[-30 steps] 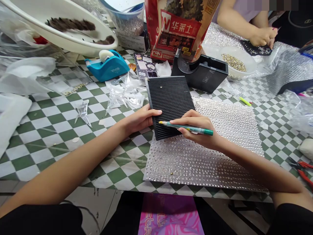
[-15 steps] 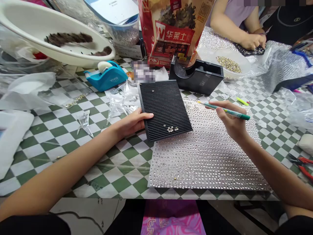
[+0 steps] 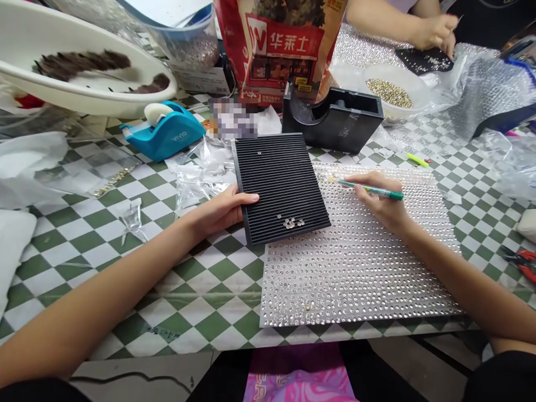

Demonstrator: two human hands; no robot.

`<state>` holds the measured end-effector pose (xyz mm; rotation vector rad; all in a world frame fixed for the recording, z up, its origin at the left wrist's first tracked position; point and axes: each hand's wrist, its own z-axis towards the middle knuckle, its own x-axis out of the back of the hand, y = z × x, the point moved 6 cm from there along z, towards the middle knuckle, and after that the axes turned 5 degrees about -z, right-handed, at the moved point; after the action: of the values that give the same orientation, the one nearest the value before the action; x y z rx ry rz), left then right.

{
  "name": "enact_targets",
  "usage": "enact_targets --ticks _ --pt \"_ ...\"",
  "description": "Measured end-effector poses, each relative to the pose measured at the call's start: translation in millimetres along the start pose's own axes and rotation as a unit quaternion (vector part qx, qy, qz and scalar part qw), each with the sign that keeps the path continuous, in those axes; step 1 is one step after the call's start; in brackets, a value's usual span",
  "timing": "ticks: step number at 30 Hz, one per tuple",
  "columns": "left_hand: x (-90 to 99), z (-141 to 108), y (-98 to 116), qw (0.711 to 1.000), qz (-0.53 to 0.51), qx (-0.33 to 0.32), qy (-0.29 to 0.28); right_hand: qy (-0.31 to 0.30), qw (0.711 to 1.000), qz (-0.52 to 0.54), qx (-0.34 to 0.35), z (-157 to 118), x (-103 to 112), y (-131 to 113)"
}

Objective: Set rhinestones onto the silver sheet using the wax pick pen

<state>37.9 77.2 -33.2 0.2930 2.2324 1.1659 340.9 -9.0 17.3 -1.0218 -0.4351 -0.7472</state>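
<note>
My left hand [image 3: 226, 209] grips the left edge of a black ridged tray [image 3: 278, 178], thumb on top and fingers underneath. Several clear rhinestones [image 3: 293, 223] lie in the tray's grooves near its lower edge, and one more sits near the top. Between the fingers of my right hand [image 3: 383, 204] is a green pen-shaped picker [image 3: 372, 190], its yellowish tip pointing left, low over a white sheet [image 3: 355, 268] covered in rows of rhinestones. Whether the tip touches the sheet I cannot tell. The tray's right side overlaps the sheet, held up at a tilt.
Behind the tray stand a black tape dispenser [image 3: 333, 120], a blue tape dispenser [image 3: 165, 131] and a red-brown paper bag [image 3: 285, 50]. A bowl of gold beads [image 3: 389, 92] is at the back right, near another person's hands [image 3: 438, 33]. Red-handled pliers [image 3: 523, 262] lie far right.
My right hand has moved the picker left and slightly down, so its tip is closer to the tray. My left hand still holds the tray. The whole view has shifted a little.
</note>
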Motion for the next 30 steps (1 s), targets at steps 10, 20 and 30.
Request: enact_targets --ticks 10,20,30 --pt "-0.4 -2.7 -1.0 1.0 -0.003 -0.009 -0.017 -0.014 0.999 0.039 0.006 -4.6 5.0 -44.4" --pt "1.5 -3.9 -2.9 0.999 -0.018 -0.013 -0.024 -0.084 0.987 0.119 0.07 -25.1 -19.1 -87.0" --pt "1.9 -3.9 -3.1 0.999 -0.008 -0.019 -0.037 -0.079 0.983 0.102 0.134 -29.8 -23.7 -89.8"
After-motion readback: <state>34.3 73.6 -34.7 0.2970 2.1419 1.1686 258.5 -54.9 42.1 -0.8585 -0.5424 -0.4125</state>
